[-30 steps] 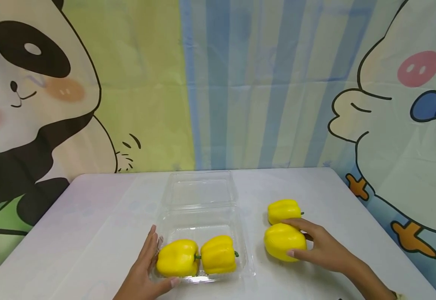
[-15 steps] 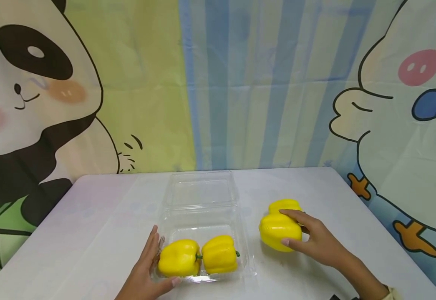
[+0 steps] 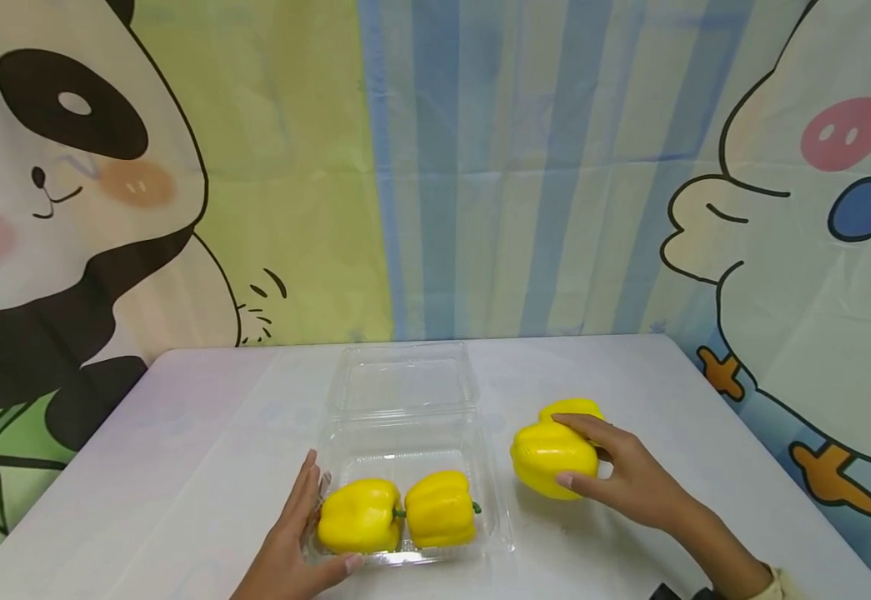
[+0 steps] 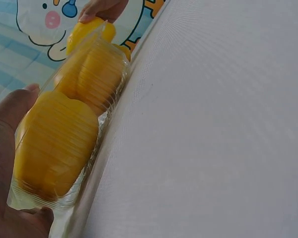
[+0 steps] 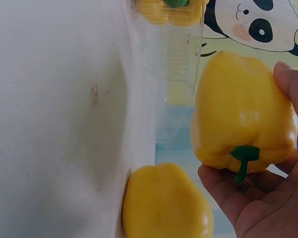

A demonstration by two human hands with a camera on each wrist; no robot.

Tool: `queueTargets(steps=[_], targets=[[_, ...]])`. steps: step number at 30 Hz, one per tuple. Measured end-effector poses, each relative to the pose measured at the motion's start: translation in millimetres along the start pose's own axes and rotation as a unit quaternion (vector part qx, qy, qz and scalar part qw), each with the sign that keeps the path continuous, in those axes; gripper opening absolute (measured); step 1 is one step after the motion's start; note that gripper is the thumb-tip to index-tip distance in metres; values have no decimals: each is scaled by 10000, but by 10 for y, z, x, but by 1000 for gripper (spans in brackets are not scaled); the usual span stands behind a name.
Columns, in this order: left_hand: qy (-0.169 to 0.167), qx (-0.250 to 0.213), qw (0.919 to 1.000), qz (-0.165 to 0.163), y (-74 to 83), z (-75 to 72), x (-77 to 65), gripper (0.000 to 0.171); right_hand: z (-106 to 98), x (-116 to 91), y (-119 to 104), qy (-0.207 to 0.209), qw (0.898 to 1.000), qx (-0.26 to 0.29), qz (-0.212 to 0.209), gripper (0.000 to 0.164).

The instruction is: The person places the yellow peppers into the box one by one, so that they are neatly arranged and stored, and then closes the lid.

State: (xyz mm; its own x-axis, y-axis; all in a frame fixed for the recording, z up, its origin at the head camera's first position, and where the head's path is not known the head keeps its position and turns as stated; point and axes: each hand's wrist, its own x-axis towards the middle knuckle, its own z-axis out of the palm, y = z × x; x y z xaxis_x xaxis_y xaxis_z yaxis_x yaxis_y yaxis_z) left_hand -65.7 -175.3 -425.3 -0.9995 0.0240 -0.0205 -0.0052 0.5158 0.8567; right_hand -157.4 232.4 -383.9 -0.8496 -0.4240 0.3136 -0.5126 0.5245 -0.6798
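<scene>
My right hand [image 3: 626, 475] grips a yellow bell pepper [image 3: 551, 458] above the table, thumb on its near side and fingers over the top. In the right wrist view its green stem [image 5: 246, 158] shows. Another yellow bell pepper [image 5: 166, 203] lies on the table behind it, partly covered in the head view. My left hand [image 3: 292, 542] rests against the left side of a clear plastic clamshell box [image 3: 412, 442], fingers straight along the wall, thumb at the front corner. Inside, along the front, two yellow bell peppers [image 3: 360, 515] lie side by side.
The box's hinged lid [image 3: 405, 379] lies folded back toward the table's far edge. The white table [image 3: 202, 467] ends at a hanging cloth [image 3: 473, 167] printed with cartoon animals. A small dark object [image 3: 663, 592] shows at the bottom edge near the right sleeve.
My right hand has lifted the bell pepper and shifted it slightly left and away from me, so it now covers more of the pepper behind. The left hand has stayed at the box.
</scene>
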Motion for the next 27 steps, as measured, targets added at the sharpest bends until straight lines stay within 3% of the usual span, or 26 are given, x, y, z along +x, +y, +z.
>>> queueTargets(steps=[4, 12, 20, 27], targets=[[-40, -27, 9999, -140, -6, 11, 6, 122, 9, 34, -35, -3, 10000, 12, -68, 61], [-27, 37, 10000, -3, 2, 5, 9, 122, 47, 114, -118, -15, 10000, -41, -72, 61], [-76, 37, 10000, -21, 6, 5, 21, 121, 50, 164, -175, 115, 9993, -215, -289, 64], [-62, 101, 9999, -32, 8, -15, 21, 121, 105, 223, -205, 187, 9981, 32, -580, 65]])
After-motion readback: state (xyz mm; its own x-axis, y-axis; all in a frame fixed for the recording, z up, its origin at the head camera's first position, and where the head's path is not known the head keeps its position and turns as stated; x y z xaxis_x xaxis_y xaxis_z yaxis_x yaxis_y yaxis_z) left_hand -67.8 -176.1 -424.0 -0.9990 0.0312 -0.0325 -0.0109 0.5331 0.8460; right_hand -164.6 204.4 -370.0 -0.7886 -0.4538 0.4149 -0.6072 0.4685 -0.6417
